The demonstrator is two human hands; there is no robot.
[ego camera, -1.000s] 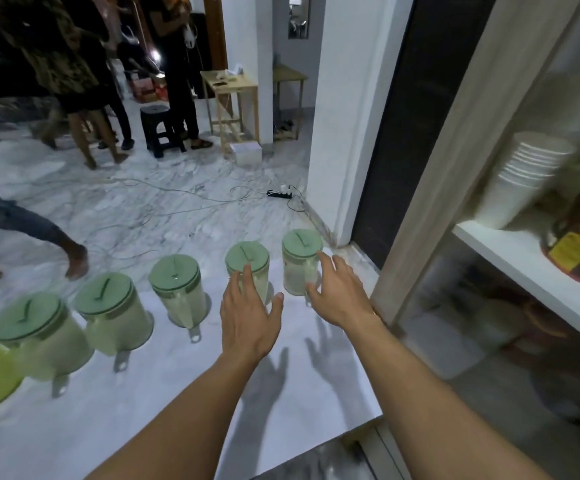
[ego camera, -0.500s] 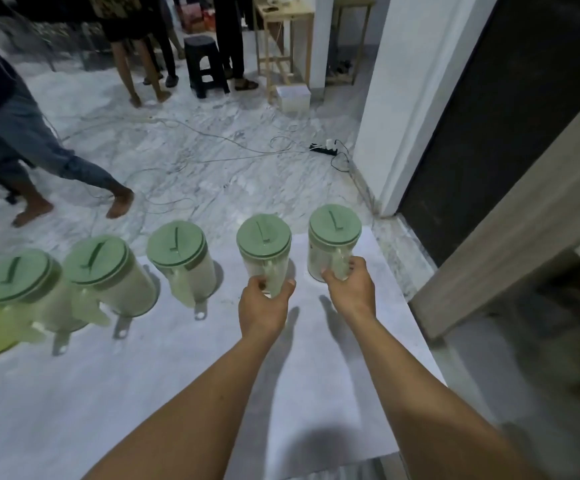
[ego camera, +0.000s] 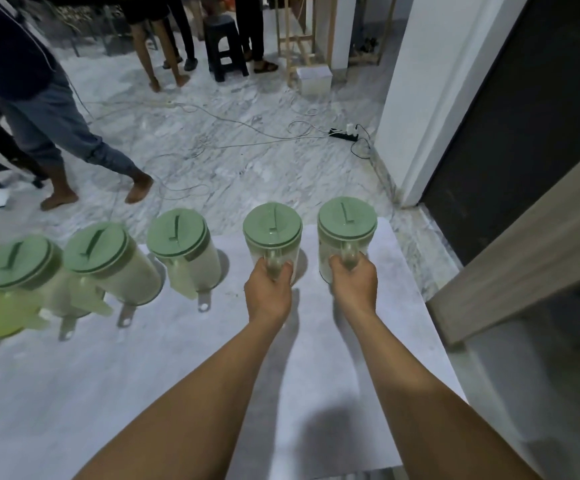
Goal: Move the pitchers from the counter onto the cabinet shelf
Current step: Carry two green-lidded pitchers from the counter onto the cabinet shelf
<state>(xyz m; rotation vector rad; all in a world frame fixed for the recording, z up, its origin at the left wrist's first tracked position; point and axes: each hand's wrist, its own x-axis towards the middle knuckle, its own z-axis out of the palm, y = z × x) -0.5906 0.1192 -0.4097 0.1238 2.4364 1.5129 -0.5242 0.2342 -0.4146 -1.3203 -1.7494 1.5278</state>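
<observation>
Pitchers: five, green lids, in a row.
My left hand (ego camera: 268, 293): closed on fourth pitcher's (ego camera: 272, 237) handle.
My right hand (ego camera: 353, 285): closed on fifth pitcher's (ego camera: 346, 230) handle, 1 o'clock.
Counter (ego camera: 143, 368): white.
Floor (ego camera: 247, 157): marble, cables.

5 green-lidded pitchers (ego camera: 183, 252) upright on counter (ego camera: 73, 393)

Both your bare forearms reach forward, side by side and slightly apart. Your left hand (ego camera: 268, 293) is curled closed around a pitcher handle (ego camera: 274, 263), knuckles up. Your right hand (ego camera: 354, 284) grips the next handle (ego camera: 349, 256) likewise, wrist straight.
</observation>
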